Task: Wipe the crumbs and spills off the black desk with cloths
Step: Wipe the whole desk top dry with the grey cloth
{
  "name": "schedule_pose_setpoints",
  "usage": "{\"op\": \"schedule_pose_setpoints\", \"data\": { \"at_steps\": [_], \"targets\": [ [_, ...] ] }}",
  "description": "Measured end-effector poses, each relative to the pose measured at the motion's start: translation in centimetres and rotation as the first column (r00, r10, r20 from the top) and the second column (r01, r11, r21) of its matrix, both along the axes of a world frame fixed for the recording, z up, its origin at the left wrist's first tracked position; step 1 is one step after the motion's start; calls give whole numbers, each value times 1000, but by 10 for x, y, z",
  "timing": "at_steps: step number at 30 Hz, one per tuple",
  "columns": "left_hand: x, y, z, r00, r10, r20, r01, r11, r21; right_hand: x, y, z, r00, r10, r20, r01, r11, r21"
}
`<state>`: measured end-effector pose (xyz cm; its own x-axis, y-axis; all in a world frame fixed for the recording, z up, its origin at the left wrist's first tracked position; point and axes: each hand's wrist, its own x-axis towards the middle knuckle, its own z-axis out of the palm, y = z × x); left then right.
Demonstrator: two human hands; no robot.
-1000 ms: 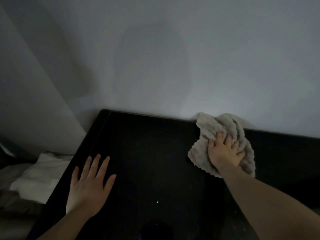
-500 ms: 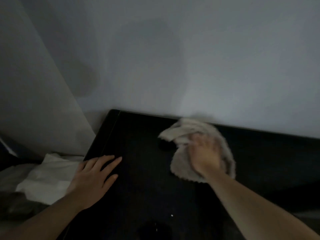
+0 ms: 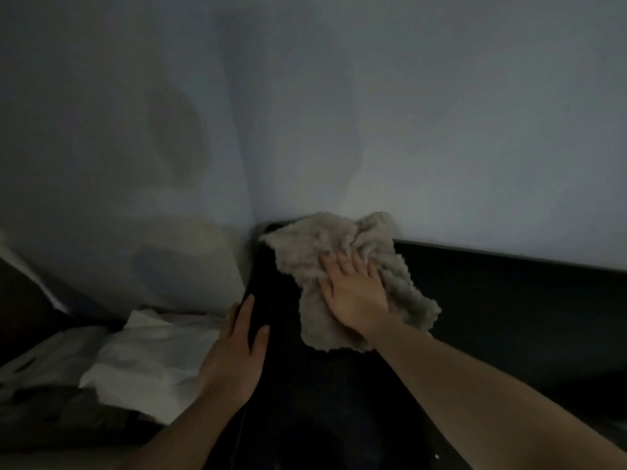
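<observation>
The room is dim. A plain grey-blue wall (image 3: pixel 441 130) stands behind the desk (image 3: pixel 509 300) and meets a side wall (image 3: pixel 84 96) in a corner. Soft shadows lie on the side wall. Below it, a crumpled white sheet (image 3: pixel 146 354) lies beside the desk.

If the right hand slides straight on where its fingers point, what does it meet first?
The right hand would probably meet the wall behind the desk; only the cloth it presses lies between.

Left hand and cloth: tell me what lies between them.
Only a bare strip of the black desk separates the left hand from the cloth, seen in the head view.
</observation>
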<state>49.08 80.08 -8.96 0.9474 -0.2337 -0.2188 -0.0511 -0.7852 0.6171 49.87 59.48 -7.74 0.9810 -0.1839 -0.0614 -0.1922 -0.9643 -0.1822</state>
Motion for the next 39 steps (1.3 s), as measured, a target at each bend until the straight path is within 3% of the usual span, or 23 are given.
{"op": "schedule_pose_setpoints", "data": {
  "at_steps": [3,6,10,12,15,17,18,19,21,24,26,30,33,36,39],
  "targets": [
    [5,5,-4,1000,-29,-11,29,998,-48,49,23,0,971,-212,-113,218,975,44],
    [10,9,-13,999,-41,17,43,985,-169,75,48,2,942,-298,-156,308,951,40],
    [16,12,-22,1000,17,21,-10,952,-306,55,63,-2,984,-151,-92,152,988,1],
    [14,12,-17,996,71,46,-56,959,-277,31,72,-2,995,-56,-82,59,998,35],
    [5,8,-11,966,248,-74,-258,936,-241,-16,92,-6,998,63,-19,-63,998,-6],
    [0,9,-13,979,203,4,-202,977,-68,-49,107,-5,991,130,-21,-130,991,-17],
    [-4,7,-12,971,237,39,-230,965,-127,-63,110,-7,983,177,-44,-178,984,-22],
    [-11,4,-5,972,209,111,-198,975,-102,-76,109,-8,975,214,-64,-217,976,-34],
    [-29,-4,5,972,13,236,-49,988,148,-93,93,-1,968,216,-129,-219,976,-12],
    [-52,-15,5,956,-243,166,144,879,455,-110,48,5,982,49,-181,-43,998,35],
    [-62,-15,6,934,-330,140,207,817,538,-131,14,7,968,-122,-221,131,991,29],
    [-75,-11,4,901,-397,173,225,771,596,-185,-39,10,850,-473,-232,480,877,-27],
    [-90,3,2,858,-469,212,280,771,572,-208,-33,10,753,-615,-233,628,778,-25],
    [-102,25,1,837,-522,164,378,769,516,-211,12,12,764,-605,-225,626,779,33],
    [-108,45,3,831,-523,188,383,785,488,-208,85,11,902,-389,-188,411,907,96]
  ]
}}
